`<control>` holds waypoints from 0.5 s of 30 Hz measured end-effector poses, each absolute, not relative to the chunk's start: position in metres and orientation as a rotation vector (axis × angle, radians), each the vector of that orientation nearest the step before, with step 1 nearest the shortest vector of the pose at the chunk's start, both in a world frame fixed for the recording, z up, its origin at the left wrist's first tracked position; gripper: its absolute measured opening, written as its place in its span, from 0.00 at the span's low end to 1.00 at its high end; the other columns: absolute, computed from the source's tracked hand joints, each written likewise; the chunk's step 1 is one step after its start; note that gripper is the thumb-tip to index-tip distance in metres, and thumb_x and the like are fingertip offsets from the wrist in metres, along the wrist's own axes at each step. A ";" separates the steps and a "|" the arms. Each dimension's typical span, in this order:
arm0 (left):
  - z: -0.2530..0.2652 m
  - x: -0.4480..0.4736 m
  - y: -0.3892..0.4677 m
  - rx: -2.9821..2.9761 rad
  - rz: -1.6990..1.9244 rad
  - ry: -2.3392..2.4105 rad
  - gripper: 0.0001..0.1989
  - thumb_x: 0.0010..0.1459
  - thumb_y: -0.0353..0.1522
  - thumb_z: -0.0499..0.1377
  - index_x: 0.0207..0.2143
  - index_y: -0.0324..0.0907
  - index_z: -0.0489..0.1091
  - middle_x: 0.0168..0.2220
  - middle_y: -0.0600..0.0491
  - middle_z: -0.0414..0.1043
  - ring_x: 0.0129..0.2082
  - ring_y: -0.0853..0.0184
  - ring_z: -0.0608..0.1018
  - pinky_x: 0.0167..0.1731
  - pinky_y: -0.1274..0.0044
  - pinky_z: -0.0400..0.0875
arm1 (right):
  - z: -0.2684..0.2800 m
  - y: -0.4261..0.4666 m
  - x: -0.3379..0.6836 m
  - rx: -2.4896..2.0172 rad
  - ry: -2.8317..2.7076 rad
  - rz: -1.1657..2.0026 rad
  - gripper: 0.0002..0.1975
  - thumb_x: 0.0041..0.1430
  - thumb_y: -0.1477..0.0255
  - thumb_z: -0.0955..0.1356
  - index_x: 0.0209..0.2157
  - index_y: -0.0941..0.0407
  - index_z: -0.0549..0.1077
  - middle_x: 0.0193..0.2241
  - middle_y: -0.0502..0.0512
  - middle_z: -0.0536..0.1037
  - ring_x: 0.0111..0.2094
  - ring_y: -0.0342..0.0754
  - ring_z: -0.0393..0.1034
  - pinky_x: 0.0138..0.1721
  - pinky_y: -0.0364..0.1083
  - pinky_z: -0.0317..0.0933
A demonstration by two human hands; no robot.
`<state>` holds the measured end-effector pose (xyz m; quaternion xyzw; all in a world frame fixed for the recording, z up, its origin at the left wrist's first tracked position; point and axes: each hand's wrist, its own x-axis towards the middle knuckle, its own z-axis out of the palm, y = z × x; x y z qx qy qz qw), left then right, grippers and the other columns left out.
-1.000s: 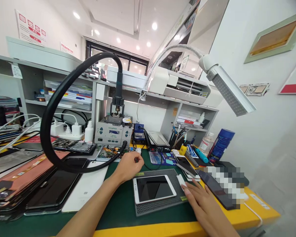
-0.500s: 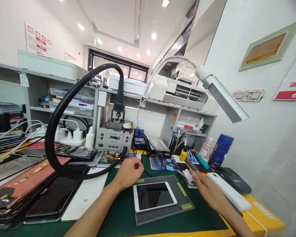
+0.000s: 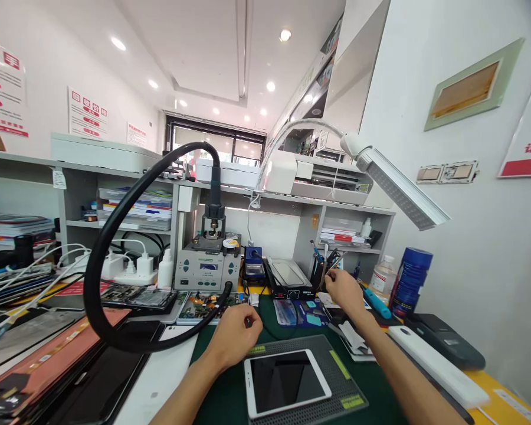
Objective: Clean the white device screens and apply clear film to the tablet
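A white tablet (image 3: 288, 382) lies screen up on a grey perforated mat (image 3: 331, 361) with yellow-green labels. Beyond the mat's far left corner, my left hand (image 3: 236, 335) is closed, its fingers curled round a small dark spot I cannot identify. My right hand (image 3: 343, 293) reaches to the tool holder (image 3: 317, 273), where several thin tools stand upright. Its fingertips are pinched together beside these tools; what they grip, if anything, is too small to make out. White folded paper (image 3: 353, 336) lies on flat items under my right forearm.
A hot-air station (image 3: 207, 267) with a looping black hose (image 3: 98, 260) stands at back left. Phone and tablet parts (image 3: 110, 369) are stacked on the left. To the right are a blue can (image 3: 410, 280), a clear bottle (image 3: 383, 274) and a white slab-shaped device (image 3: 438, 366). A lamp (image 3: 402, 186) hangs above.
My right hand has moved from the white paper up and away to the tool holder, its fingers now pinched. My left hand stays closed in about the same place. The view has shifted slightly.
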<state>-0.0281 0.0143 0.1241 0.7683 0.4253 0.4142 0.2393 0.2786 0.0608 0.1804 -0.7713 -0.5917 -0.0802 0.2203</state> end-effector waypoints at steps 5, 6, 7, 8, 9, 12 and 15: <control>0.124 -0.026 0.012 2.107 1.122 1.151 0.10 0.52 0.27 0.53 0.22 0.42 0.72 0.28 0.53 0.74 0.28 0.66 0.74 0.28 0.77 0.60 | 0.179 0.089 0.287 -2.276 -1.646 -0.130 0.16 0.67 0.66 0.68 0.53 0.57 0.70 0.52 0.58 0.74 0.47 0.52 0.73 0.46 0.55 0.70; 0.124 -0.026 0.012 2.106 1.121 1.150 0.10 0.51 0.27 0.53 0.22 0.42 0.72 0.28 0.53 0.74 0.28 0.66 0.73 0.28 0.77 0.60 | 0.178 0.092 0.286 -2.285 -1.657 -0.121 0.16 0.67 0.66 0.68 0.53 0.57 0.70 0.52 0.58 0.73 0.47 0.52 0.73 0.46 0.55 0.70; 0.124 -0.026 0.011 2.103 1.121 1.149 0.10 0.52 0.27 0.53 0.22 0.42 0.72 0.28 0.53 0.74 0.28 0.66 0.73 0.28 0.77 0.60 | 0.176 0.093 0.285 -2.288 -1.665 -0.116 0.16 0.67 0.66 0.68 0.53 0.57 0.70 0.52 0.58 0.73 0.47 0.53 0.73 0.46 0.55 0.70; 0.124 -0.026 0.011 2.098 1.121 1.149 0.10 0.52 0.27 0.53 0.22 0.42 0.72 0.28 0.53 0.74 0.28 0.66 0.73 0.28 0.77 0.60 | 0.175 0.094 0.283 -2.285 -1.670 -0.115 0.16 0.67 0.66 0.68 0.53 0.57 0.70 0.52 0.59 0.73 0.47 0.53 0.73 0.46 0.55 0.70; 0.124 -0.026 0.010 2.094 1.120 1.150 0.10 0.52 0.27 0.53 0.23 0.42 0.72 0.28 0.53 0.74 0.28 0.66 0.73 0.28 0.77 0.60 | 0.174 0.094 0.281 -2.275 -1.674 -0.115 0.16 0.67 0.66 0.68 0.53 0.57 0.70 0.52 0.59 0.73 0.47 0.53 0.73 0.46 0.55 0.70; 0.125 -0.026 0.009 2.084 1.118 1.149 0.10 0.52 0.27 0.53 0.23 0.42 0.72 0.29 0.53 0.75 0.27 0.66 0.73 0.27 0.77 0.60 | 0.173 0.089 0.277 -2.221 -1.675 -0.118 0.16 0.67 0.66 0.68 0.53 0.57 0.71 0.52 0.59 0.73 0.47 0.53 0.73 0.47 0.55 0.70; 0.126 -0.026 0.008 2.080 1.123 1.143 0.10 0.51 0.27 0.53 0.22 0.42 0.72 0.28 0.53 0.74 0.27 0.66 0.73 0.28 0.76 0.60 | 0.176 0.080 0.276 -2.150 -1.662 -0.110 0.16 0.67 0.66 0.68 0.53 0.57 0.71 0.52 0.59 0.74 0.47 0.52 0.73 0.47 0.55 0.70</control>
